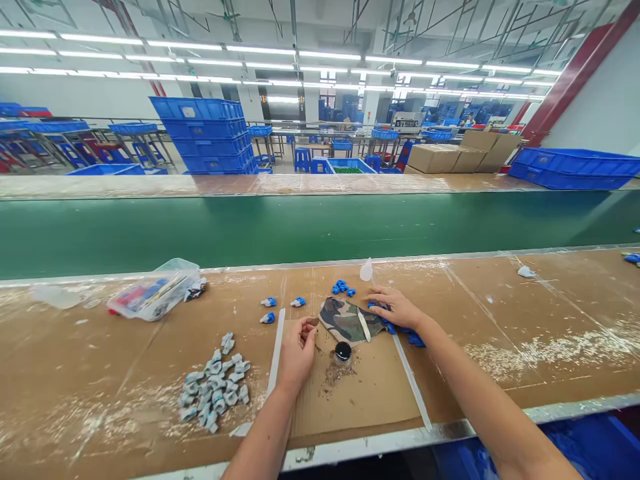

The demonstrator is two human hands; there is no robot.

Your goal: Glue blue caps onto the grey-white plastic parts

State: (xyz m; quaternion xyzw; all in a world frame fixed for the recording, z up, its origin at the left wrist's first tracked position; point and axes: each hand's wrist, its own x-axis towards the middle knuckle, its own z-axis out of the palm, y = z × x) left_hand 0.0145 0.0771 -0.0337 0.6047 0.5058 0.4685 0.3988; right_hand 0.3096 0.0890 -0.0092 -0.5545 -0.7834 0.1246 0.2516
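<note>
My left hand (299,352) rests at the left of a cardboard sheet (370,400), its fingers curled towards the thumb; whatever they hold is too small to make out. My right hand (397,309) reaches over small blue plastic parts (389,325), fingers stretched out and partly hiding them. Between the hands lies a camouflage cloth (340,319) with a white-handled tool (363,325) on it. Just below the cloth stands a small round pot of dark liquid (343,353), brown stains around it. More blue parts (342,287) sit above the cloth.
Grey plastic parts (215,388) are heaped at the left, below several blue-and-white pieces (269,318). A clear plastic box (155,293) of tools stands farther left. A small white dropper bottle (367,270) is near the green conveyor belt (320,227). Blue crates (207,137) are stacked beyond.
</note>
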